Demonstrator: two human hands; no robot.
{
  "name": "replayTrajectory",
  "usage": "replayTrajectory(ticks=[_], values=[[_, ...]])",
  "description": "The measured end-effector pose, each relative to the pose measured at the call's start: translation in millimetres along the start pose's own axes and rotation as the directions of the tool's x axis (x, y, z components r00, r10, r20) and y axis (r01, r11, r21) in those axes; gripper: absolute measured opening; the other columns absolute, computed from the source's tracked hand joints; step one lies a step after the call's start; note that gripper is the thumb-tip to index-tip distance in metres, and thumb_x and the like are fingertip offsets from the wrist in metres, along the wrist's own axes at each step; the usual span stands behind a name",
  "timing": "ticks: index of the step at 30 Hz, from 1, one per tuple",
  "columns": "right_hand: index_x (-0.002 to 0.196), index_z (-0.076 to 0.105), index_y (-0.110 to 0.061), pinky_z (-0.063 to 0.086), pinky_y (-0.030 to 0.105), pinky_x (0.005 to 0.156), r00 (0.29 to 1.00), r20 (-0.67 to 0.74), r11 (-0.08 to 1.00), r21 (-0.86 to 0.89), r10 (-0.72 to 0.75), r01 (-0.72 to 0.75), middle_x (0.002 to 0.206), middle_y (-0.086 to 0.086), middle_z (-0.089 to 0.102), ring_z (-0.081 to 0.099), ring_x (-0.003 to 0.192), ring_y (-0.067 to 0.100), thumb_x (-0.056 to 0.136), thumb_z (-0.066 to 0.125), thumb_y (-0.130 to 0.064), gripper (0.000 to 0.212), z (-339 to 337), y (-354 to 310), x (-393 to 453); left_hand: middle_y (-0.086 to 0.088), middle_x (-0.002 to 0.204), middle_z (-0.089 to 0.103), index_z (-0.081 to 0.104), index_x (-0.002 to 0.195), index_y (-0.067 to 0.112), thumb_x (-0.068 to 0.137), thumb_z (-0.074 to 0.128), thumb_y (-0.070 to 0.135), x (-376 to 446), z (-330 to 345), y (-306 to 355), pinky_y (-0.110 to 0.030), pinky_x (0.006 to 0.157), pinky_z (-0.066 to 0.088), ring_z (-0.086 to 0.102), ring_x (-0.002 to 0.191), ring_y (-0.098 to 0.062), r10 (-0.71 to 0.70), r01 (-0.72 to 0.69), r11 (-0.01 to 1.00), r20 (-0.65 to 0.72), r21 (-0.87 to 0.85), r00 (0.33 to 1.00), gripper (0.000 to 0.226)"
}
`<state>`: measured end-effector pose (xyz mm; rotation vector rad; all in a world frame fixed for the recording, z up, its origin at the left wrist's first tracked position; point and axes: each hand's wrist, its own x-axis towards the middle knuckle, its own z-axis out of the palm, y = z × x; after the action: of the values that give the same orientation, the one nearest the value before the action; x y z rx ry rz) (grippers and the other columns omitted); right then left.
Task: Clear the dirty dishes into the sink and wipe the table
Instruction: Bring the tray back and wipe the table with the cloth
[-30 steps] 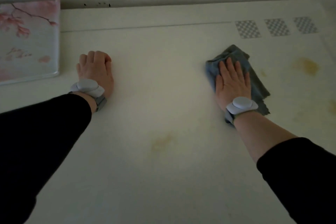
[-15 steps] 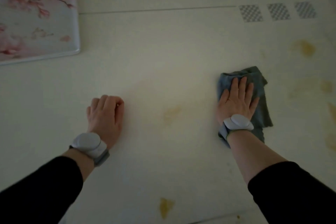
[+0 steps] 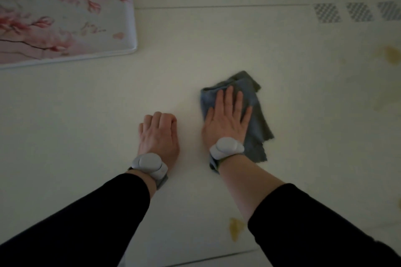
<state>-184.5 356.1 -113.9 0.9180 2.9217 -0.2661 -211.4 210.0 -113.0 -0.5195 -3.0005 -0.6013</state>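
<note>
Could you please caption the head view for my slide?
Right hand presses a grey cloth flat on the stained white table; left hand rests fisted.

Both arms in black long sleeves: left sleeve (image 3: 71, 221) ends just short of wrist, right sleeve (image 3: 321, 227) pushed further up w/ bare forearm showing. Each wrist has a light grey rounded pod on a grey strap: left band (image 3: 149, 165), right band (image 3: 226, 148). Hands bare.

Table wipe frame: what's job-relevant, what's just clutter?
Job:
- blue cloth, pressed flat under right hand
- table
- yellow stains
- left hand, curled, resting on table

Lying about:
- floral tray, back left
- checkered patches, back right
</note>
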Motion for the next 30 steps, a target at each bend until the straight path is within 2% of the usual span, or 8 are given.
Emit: replayTrajectory(ticks=[4,7,9,16,21,27,30], values=[[0.151,0.008,-0.023,-0.002,0.049,0.119,0.973,0.047,0.974,-0.001,-0.226,0.226,0.160,-0.004,0.004,-0.003,0.148,0.020,0.098,0.019,-0.038,0.056,5.3,-13.5,-20.5,-0.009,0.086,0.056,0.054,0.086,0.013,0.092,0.045,0.018,-1.3,-0.2,-3.0,-0.035,0.071,0.030,0.046,0.081,-0.030,-0.013,0.012,0.999,-0.011,-0.039,1.000,0.012],[0.151,0.015,-0.025,0.004,0.048,0.119,0.911,0.074,0.911,-0.044,-0.406,0.410,0.160,-0.005,0.011,0.003,0.148,0.019,0.098,0.020,-0.040,0.055,3.7,9.8,-40.4,-0.009,0.088,0.057,0.056,0.088,0.012,0.091,0.045,0.018,-3.0,-1.3,-3.5,-0.037,0.071,0.032,0.048,0.083,-0.031,-0.004,0.003,0.998,-0.015,-0.060,1.000,0.013],[0.150,0.018,-0.026,0.010,0.048,0.119,0.891,0.082,0.889,-0.069,-0.447,0.453,0.159,-0.005,0.015,0.007,0.147,0.018,0.099,0.021,-0.042,0.054,2.0,31.6,-47.7,-0.009,0.089,0.056,0.056,0.089,0.012,0.091,0.046,0.018,-3.9,-1.5,-3.3,-0.035,0.072,0.030,0.047,0.083,-0.030,0.010,-0.010,0.999,-0.019,-0.043,1.000,0.012],[0.151,0.014,-0.027,0.007,0.047,0.119,0.971,0.046,0.966,-0.106,-0.233,0.237,0.159,-0.007,0.010,0.005,0.148,0.017,0.097,0.013,-0.044,0.056,-11.3,68.9,-0.6,-0.005,0.084,0.055,0.055,0.087,0.013,0.093,0.047,0.019,-2.3,2.3,-2.7,-0.029,0.070,0.024,0.045,0.079,-0.027,0.008,-0.007,1.000,-0.033,0.028,0.999,0.011],[0.152,0.012,-0.024,0.001,0.050,0.118,0.992,0.022,0.991,-0.057,-0.123,0.124,0.160,-0.004,0.008,0.001,0.148,0.018,0.099,0.020,-0.039,0.056,-11.5,46.6,59.1,-0.005,0.081,0.056,0.057,0.085,0.014,0.091,0.051,0.018,-1.5,2.9,-0.5,-0.036,0.067,0.034,0.049,0.076,-0.029,0.013,-0.009,0.997,-0.052,0.072,0.999,0.010],[0.151,0.008,-0.023,-0.001,0.051,0.118,0.987,0.030,0.985,-0.061,-0.158,0.160,0.161,-0.003,0.002,-0.003,0.148,0.021,0.099,0.016,-0.039,0.056,-10.6,0.1,106.8,-0.001,0.079,0.053,0.054,0.084,0.016,0.092,0.049,0.019,-2.2,2.4,0.9,-0.034,0.068,0.036,0.047,0.075,-0.025,0.025,-0.021,0.996,-0.045,0.082,0.999,0.010],[0.151,0.008,-0.023,-0.001,0.051,0.118,0.980,0.029,0.978,-0.066,-0.198,0.200,0.161,-0.003,0.002,-0.003,0.147,0.021,0.099,0.016,-0.039,0.055,-10.0,-23.1,122.2,0.000,0.079,0.052,0.055,0.085,0.018,0.091,0.049,0.020,-3.4,2.8,0.7,-0.031,0.070,0.030,0.046,0.075,-0.025,0.019,-0.015,0.996,-0.047,0.088,0.999,0.009]])
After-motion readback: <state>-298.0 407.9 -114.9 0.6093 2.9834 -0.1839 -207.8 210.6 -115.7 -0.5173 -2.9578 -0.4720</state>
